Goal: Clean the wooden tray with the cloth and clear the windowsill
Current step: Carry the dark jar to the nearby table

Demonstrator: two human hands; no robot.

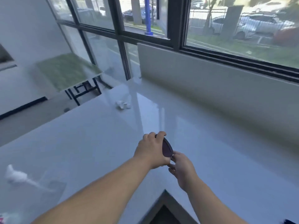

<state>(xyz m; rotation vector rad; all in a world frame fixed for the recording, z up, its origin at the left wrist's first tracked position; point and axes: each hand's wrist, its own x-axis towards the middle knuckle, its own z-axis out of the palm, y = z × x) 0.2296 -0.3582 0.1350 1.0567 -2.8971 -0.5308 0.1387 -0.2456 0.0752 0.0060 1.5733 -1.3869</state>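
Both of my hands hold a pair of dark sunglasses [167, 147] above the wide white windowsill [218, 143]. My left hand [151, 150] grips the upper end of the frame, fingers curled over it. My right hand [182, 167] pinches the lower end near the hinge. A small crumpled white object [123, 105] lies further back on the sill. No wooden tray is in view, and no cloth can be made out for certain.
A blurred white thing [17, 176] lies at the sill's left front. A green-topped table [64, 71] stands on the floor to the left. Dark-framed windows [176, 25] run along the back. The sill's inner corner edge [165, 193] is below my arms.
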